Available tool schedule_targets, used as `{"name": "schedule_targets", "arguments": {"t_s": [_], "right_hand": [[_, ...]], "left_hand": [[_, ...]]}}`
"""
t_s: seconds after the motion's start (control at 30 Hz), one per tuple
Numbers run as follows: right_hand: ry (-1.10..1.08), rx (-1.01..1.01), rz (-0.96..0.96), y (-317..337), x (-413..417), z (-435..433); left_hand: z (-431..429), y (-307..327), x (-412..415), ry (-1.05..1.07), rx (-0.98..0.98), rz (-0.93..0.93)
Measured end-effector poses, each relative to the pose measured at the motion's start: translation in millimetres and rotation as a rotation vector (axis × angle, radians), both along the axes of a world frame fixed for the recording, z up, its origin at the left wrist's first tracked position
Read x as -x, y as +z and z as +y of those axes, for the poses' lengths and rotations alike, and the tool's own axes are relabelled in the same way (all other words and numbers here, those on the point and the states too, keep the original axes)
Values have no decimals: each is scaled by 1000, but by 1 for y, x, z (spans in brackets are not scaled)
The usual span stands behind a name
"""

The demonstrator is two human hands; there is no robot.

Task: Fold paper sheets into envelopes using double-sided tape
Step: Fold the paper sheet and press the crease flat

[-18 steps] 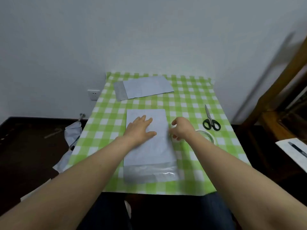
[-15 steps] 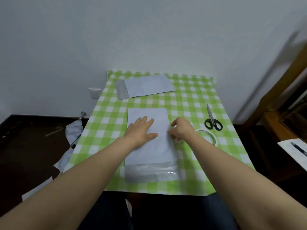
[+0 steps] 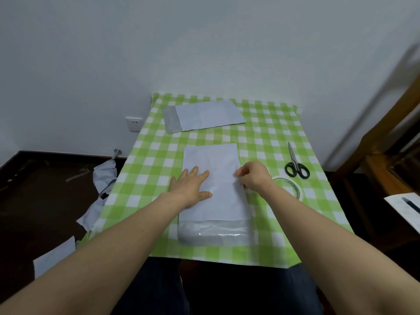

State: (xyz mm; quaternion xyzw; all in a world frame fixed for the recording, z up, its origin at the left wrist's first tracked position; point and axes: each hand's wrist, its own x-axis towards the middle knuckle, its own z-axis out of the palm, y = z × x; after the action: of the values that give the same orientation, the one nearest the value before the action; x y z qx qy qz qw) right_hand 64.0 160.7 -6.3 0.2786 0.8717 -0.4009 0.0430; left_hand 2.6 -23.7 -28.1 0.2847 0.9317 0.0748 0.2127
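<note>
A white folded paper sheet (image 3: pixel 216 162) lies in the middle of the green checked table (image 3: pixel 154 160). A grey shiny flap (image 3: pixel 213 233) sticks out at its near end. My left hand (image 3: pixel 191 187) presses flat on the sheet's left half, fingers straight and spread. My right hand (image 3: pixel 254 176) is at the sheet's right edge, with curled fingers and thumb pinching that edge. A roll of double-sided tape (image 3: pixel 293 189) lies just right of my right wrist.
Black-handled scissors (image 3: pixel 295 167) lie beyond the tape roll. A second folded envelope (image 3: pixel 204 115) sits at the table's far end by the wall. Paper scraps (image 3: pixel 104 178) lie on the floor at left. Wooden furniture (image 3: pixel 386 155) stands at right.
The view has shifted a little. Both hands stay where they were on the sheet.
</note>
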Motion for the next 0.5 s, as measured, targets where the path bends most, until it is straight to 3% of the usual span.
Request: {"name": "schedule_targets", "arguments": {"t_s": [0.2, 0.37, 0.5], "right_hand": [[149, -375, 45, -1, 0, -2], [496, -527, 34, -15, 18, -11], [548, -513, -79, -28, 24, -11]], "left_hand": [[11, 10, -2, -4, -48, 117], [29, 6, 9, -80, -23, 164], [31, -6, 12, -123, 49, 155]]}}
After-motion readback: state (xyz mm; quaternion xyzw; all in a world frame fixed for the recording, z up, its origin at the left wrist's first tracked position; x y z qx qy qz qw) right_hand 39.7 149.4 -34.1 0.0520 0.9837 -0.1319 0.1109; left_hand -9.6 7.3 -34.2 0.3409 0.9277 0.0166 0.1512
